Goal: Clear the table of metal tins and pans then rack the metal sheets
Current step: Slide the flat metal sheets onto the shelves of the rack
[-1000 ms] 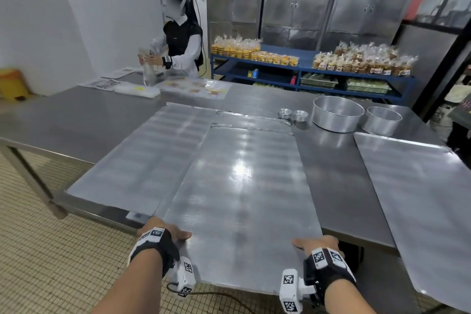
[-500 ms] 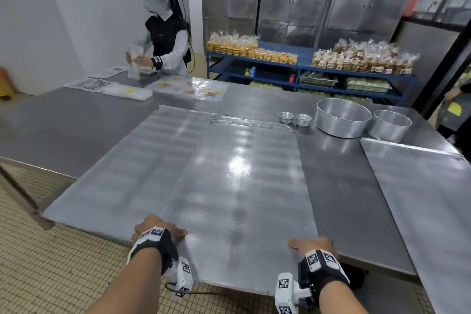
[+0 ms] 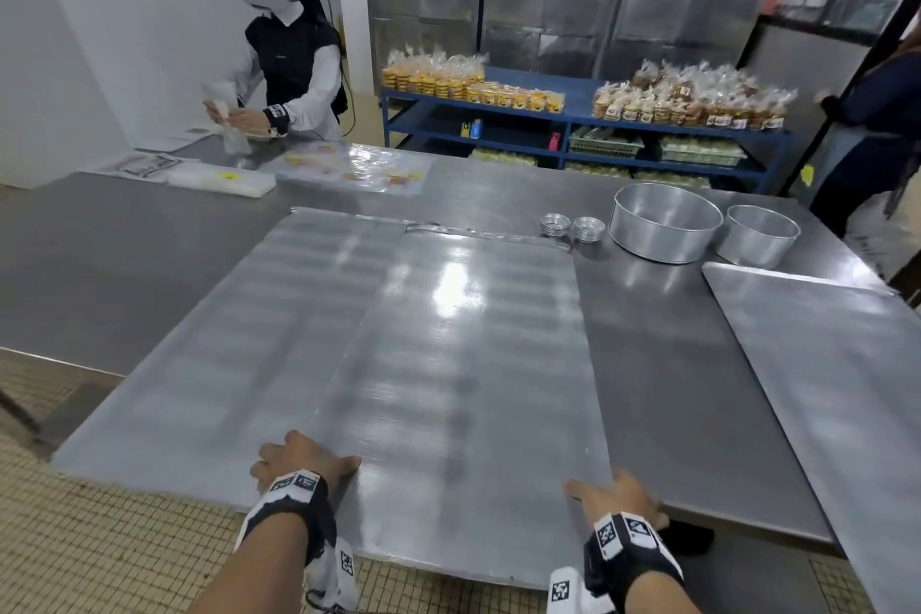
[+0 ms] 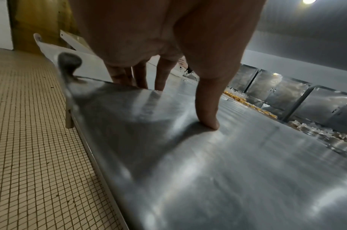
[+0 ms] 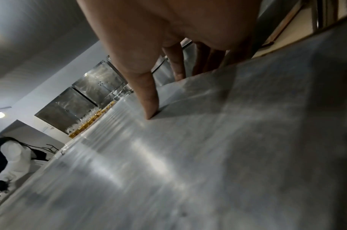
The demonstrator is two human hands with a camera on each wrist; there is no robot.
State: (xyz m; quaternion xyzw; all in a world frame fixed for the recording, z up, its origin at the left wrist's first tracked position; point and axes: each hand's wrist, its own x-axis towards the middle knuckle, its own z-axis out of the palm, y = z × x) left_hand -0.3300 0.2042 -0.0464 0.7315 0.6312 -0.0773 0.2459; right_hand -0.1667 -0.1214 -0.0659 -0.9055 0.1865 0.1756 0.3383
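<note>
A large metal sheet [image 3: 463, 364] lies in front of me with its near end past the table [image 3: 663, 364] edge. My left hand [image 3: 299, 461] grips its near left side, thumb [image 4: 208, 121] on top and the other fingers over the edge. My right hand [image 3: 615, 494] grips the near right side the same way, thumb [image 5: 150, 110] pressing the top. A second sheet [image 3: 239, 339] lies partly under it on the left. A third sheet [image 3: 837, 389] lies at the right. Two round pans [image 3: 665, 224] [image 3: 760, 234] and small tins [image 3: 555, 225] stand at the back.
A person [image 3: 294, 60] works with plastic bags at the table's far left corner. Blue shelves [image 3: 573, 115] with packed bread stand behind, before steel cabinets. Another person [image 3: 872, 115] stands at the far right. Tiled floor [image 3: 124, 538] lies below me.
The sheet in my hands has slid toward me and sticks out further over the table's near edge. The left sheet has come along with it. Both hands keep their hold.
</note>
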